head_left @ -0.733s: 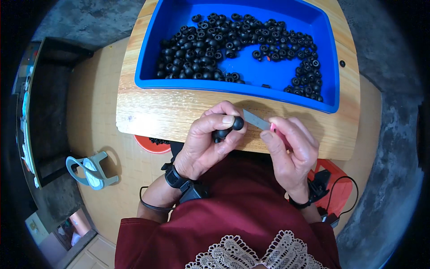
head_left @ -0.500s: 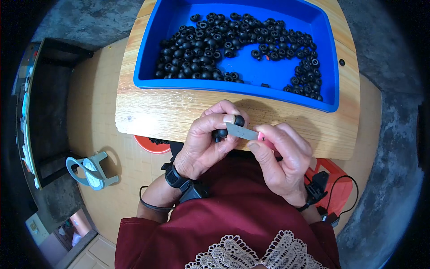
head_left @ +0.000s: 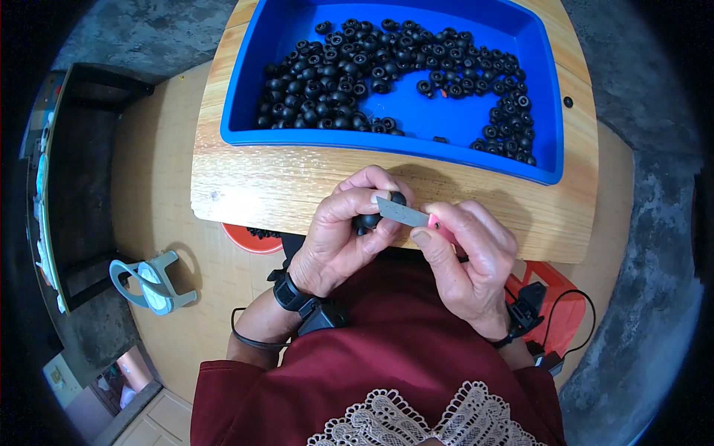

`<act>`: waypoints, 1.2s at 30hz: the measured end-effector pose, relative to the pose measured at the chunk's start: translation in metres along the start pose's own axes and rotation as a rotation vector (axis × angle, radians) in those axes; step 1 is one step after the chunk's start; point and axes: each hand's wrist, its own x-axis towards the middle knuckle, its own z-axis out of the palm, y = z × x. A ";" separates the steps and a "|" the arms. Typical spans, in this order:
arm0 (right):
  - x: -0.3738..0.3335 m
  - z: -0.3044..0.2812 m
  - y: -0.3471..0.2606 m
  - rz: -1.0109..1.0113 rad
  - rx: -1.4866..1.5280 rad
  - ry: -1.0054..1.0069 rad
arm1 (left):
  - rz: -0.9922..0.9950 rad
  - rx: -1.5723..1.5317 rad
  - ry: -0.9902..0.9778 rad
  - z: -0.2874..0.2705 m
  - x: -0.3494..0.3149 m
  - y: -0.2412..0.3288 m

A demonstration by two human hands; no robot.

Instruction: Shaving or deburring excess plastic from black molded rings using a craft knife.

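Right hand holds blade pointing left; left hand grips black ring

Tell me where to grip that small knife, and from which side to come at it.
Grip the knife by its pink handle, coming from the person's right, probably. The bare grey blade points left against the black rubber piece in the left hand, and the right hand already wraps the handle end.
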 end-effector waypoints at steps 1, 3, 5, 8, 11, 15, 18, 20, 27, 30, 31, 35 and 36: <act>0.000 -0.001 0.000 0.001 -0.011 -0.011 | -0.001 0.000 0.000 0.001 0.000 0.000; 0.000 -0.001 0.000 0.002 -0.009 -0.011 | 0.019 0.023 0.046 0.003 0.000 -0.001; 0.000 -0.001 0.000 0.004 -0.009 -0.012 | 0.022 0.028 0.048 0.003 0.000 -0.001; 0.001 0.000 0.000 0.024 0.017 -0.008 | 0.030 0.035 0.071 0.003 0.000 -0.002; 0.001 0.000 0.005 0.073 -0.019 0.039 | 0.021 0.044 0.032 0.005 -0.003 -0.002; -0.002 -0.006 0.019 0.131 0.052 0.103 | 0.046 0.078 0.003 0.010 -0.001 -0.001; 0.000 -0.008 0.018 0.147 0.090 0.105 | 0.063 0.058 0.028 0.008 0.002 -0.002; 0.000 -0.006 0.016 0.173 0.140 0.110 | 0.024 -0.003 0.021 0.006 0.002 -0.002; 0.001 -0.009 0.013 0.197 0.115 0.096 | 0.058 -0.006 0.042 0.006 0.003 -0.005; 0.005 -0.016 0.013 0.221 0.151 0.129 | 0.056 -0.044 0.054 0.011 0.003 -0.005; 0.007 -0.021 0.011 0.248 0.147 0.150 | 0.064 0.022 0.008 0.007 0.003 -0.005; 0.020 -0.035 0.015 0.294 0.125 0.246 | 0.048 0.120 0.020 0.011 0.003 -0.001; 0.022 -0.038 0.016 0.368 0.126 0.270 | 0.028 0.108 0.073 0.012 0.003 0.000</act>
